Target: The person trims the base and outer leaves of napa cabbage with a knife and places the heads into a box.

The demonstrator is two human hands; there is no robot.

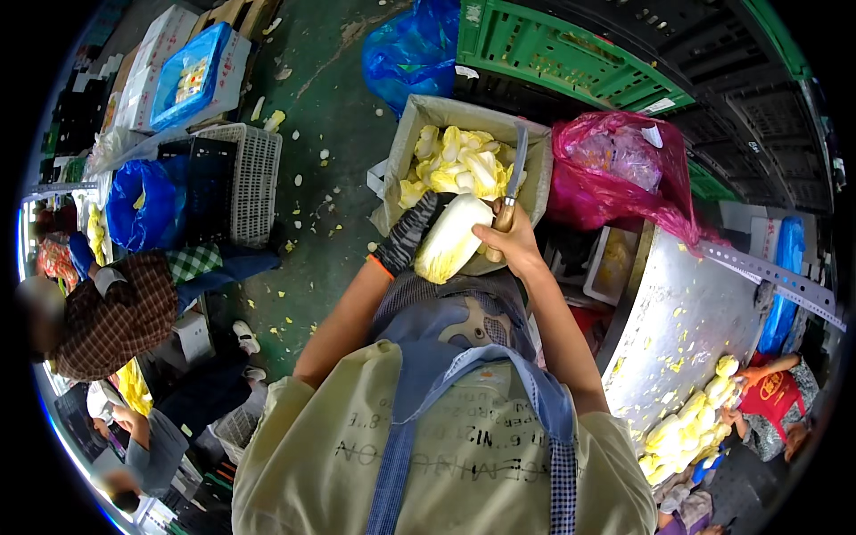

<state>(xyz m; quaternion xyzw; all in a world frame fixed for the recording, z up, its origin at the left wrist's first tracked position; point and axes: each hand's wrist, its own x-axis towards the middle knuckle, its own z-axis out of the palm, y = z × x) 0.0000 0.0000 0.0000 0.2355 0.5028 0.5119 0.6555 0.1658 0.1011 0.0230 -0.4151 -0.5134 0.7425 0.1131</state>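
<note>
A pale napa cabbage (pixel 454 237) lies in my left hand (pixel 410 234), which wears a dark striped glove with an orange cuff. The gloved fingers wrap the cabbage's left side and are partly hidden by it. My bare right hand (pixel 510 234) grips the wooden handle of a knife (pixel 516 160), whose blade points away from me. The right thumb reaches to the cabbage's side. Beyond both hands stands a lined bin (pixel 407 134) holding yellow-white cabbage leaves (pixel 459 162).
A pink plastic bag (pixel 615 169) sits right of the bin, a blue bag (pixel 412 55) beyond it. Green crates (pixel 571 55) line the far side. At right, a metal table (pixel 682 308) bears a row of cabbages (pixel 691 428). Co-workers stand at both sides; scraps litter the green floor (pixel 308 178).
</note>
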